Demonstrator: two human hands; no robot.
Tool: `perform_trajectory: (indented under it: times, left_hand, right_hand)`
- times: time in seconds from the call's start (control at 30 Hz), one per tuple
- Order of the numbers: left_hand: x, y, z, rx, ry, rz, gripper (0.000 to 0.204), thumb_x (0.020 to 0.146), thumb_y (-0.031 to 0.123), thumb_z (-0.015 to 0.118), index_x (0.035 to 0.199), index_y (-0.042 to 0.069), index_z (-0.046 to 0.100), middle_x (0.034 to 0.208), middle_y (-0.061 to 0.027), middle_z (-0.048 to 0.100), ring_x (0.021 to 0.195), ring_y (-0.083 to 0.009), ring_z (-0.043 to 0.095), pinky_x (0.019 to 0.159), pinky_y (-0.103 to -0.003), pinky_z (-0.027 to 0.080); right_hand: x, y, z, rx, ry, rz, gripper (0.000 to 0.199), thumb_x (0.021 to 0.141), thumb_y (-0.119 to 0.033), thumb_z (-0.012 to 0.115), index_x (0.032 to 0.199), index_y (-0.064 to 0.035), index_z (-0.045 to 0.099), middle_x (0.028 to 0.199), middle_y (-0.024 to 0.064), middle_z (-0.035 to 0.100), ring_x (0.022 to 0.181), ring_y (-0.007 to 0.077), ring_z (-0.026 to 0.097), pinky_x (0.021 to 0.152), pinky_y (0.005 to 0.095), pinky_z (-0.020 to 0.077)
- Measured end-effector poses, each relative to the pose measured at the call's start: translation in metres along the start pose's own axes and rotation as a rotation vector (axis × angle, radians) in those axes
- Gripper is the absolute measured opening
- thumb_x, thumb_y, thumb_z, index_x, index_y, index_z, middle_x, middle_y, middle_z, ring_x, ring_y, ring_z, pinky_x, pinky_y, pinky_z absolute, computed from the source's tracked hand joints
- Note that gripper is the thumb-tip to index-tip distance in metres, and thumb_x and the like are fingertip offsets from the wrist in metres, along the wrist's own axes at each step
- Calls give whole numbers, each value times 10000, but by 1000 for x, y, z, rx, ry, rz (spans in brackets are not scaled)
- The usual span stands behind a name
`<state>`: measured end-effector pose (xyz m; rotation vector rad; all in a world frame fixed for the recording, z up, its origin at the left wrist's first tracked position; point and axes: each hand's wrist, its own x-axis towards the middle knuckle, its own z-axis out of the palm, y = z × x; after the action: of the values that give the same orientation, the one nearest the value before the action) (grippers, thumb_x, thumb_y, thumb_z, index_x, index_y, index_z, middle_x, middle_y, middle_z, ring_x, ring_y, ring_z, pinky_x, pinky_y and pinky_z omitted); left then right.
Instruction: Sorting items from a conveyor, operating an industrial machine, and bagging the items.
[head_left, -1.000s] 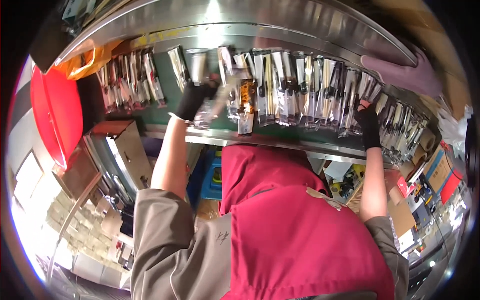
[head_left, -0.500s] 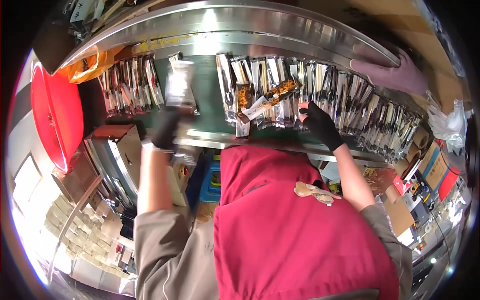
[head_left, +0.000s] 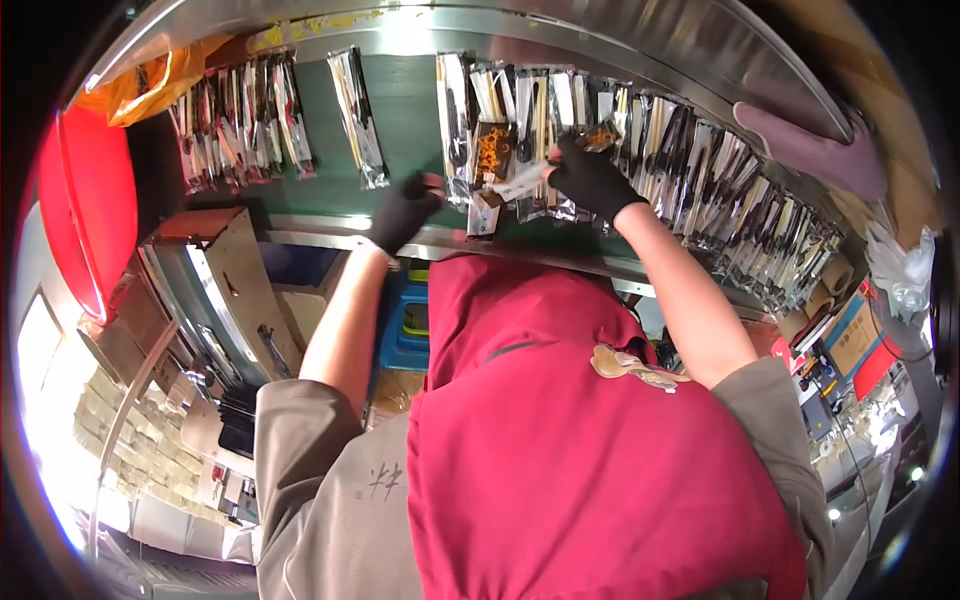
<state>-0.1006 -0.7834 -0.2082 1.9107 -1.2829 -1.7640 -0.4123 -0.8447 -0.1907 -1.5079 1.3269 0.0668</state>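
Both my hands wear black gloves and reach up to a green conveyor belt [head_left: 405, 110] covered with clear packets of cutlery [head_left: 690, 170]. My right hand [head_left: 592, 178] pinches one end of a long clear packet [head_left: 520, 184], held just above the row of packets. My left hand [head_left: 405, 212] sits at the belt's near edge, fingers curled toward the same packet and a small dark packet [head_left: 484, 212]. Whether it grips anything is unclear. A red apron [head_left: 590, 430] covers my front.
Another person's hand in a mauve glove [head_left: 812, 150] rests on the steel rim at the far right. A red bin [head_left: 95, 205] stands at the left, a metal machine box [head_left: 215, 290] below it. A blue crate [head_left: 405, 335] sits under the belt; cardboard boxes [head_left: 850, 335] are at the right.
My left hand has moved right along the belt's near edge toward the middle. My right hand has risen and shifted left, still holding a packet over the row.
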Motion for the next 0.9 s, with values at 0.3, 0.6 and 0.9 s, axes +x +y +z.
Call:
perform_trajectory:
  times: [0.3,0.6,0.9]
  left_hand:
    - [-22,-23,86,180,183,-336,289,666,263,682,768,11,584,827,-210,630,796,-330,623,704,-391,482]
    - [-51,34,53,-952,-115,-216,271,858,2,520,1110,61,443,741,-51,526,634,-135,543,567,-283,468]
    - [-43,-67,72,-1117,-457,-637,317,904,237,522,1121,6,528,1011,-108,611,841,-186,597,680,-321,494]
  right_hand:
    - [-46,9,-22,445,329,46,113,828,-110,584,886,-40,517,799,11,533,747,90,511,691,250,428]
    - [-38,14,-23,502,371,49,106,805,-85,570,892,-48,523,795,-2,521,738,89,490,684,247,412]
    - [-50,28,-9,452,372,-25,69,808,-34,522,872,-38,498,778,-1,484,725,84,458,685,233,399]
